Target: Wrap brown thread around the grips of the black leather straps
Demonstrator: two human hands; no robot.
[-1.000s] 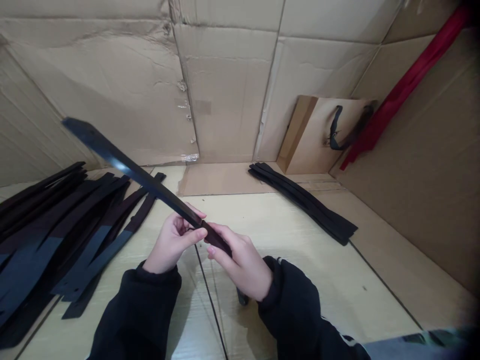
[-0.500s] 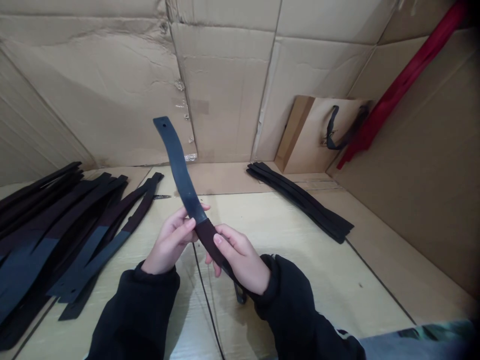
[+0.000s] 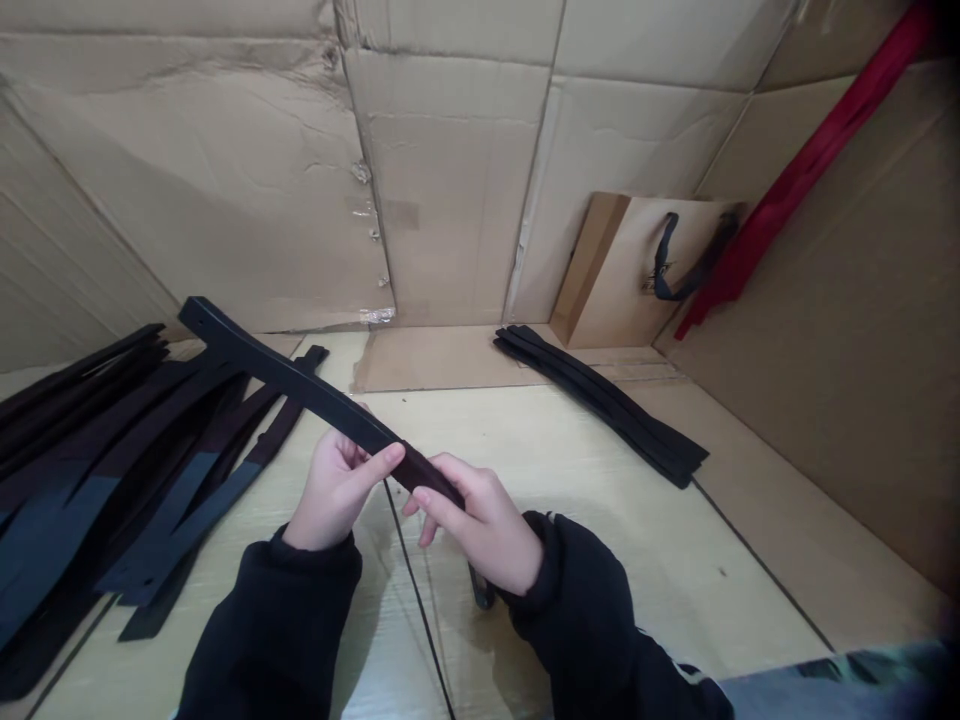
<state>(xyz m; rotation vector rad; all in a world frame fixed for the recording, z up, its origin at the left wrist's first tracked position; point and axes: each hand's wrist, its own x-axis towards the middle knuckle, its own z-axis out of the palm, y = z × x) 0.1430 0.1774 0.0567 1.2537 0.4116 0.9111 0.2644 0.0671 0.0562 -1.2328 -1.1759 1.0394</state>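
Note:
A long dark strap (image 3: 300,385) with a hole near its far end slants up and to the left above the table. My left hand (image 3: 341,485) pinches it near the middle, thumb on top and fingers beneath. Farther down its length, my right hand (image 3: 480,515) grips the dark brown part between thumb and fingers. The strap's near end is hidden behind the right hand and sleeve. Below the right hand, a small dark object (image 3: 480,588) is partly covered, and I cannot make out what it is.
Several similar straps (image 3: 161,500) lie heaped on the left. A bundle of black straps (image 3: 600,400) rests at the back right, near a brown paper bag (image 3: 637,260). Cardboard walls (image 3: 450,180) enclose the table, and a red strip (image 3: 810,170) hangs along the right one.
The strap has turned in my hands: its far end swung left and down, and its black side or edge now shows instead of the blue-grey face. Both hands stay in nearly the same place.

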